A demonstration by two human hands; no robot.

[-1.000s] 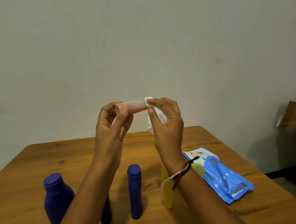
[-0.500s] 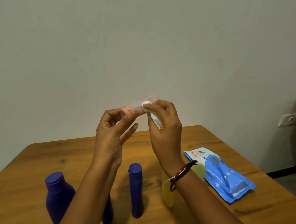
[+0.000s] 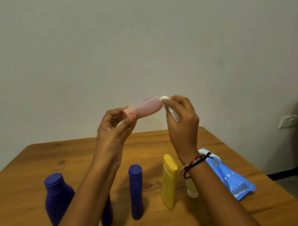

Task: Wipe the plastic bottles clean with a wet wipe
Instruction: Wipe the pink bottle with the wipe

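Two hands are raised in front of a plain wall, seen from the single head view. The left hand (image 3: pixel 113 132) pinches the cap end of a pink plastic bottle (image 3: pixel 147 106), thumb and fingertips closed on the cap, so that the bottle lies nearly level in the air above the wooden table (image 3: pixel 43 161). The right hand (image 3: pixel 181 121) has its fingers curled round a bunched white wet wipe (image 3: pixel 168 106), whose upper fold touches the bottle's far, rounded end. The body of the pink bottle looks smeared by motion, so its surface detail cannot be read.

Below, upright on the table, stand a broad dark blue bottle (image 3: pixel 58 197), a slim dark blue bottle (image 3: pixel 136 190) and a yellow bottle (image 3: pixel 169 179). A further dark blue bottle (image 3: pixel 106 213) is mostly hidden behind the left forearm, and a pale bottle (image 3: pixel 191 189) behind the right wrist. A blue wipes packet (image 3: pixel 234 179) lies flat on the table to the right of them.

Progress, as a judgement: wiping of the pink bottle is in hand and has reached its base end. Whether any standing bottle is already clean cannot be told; if none is, most of the task remains.

No brand or lettering is legible on any bottle. The packet shows pale printed marks only, too small to read.
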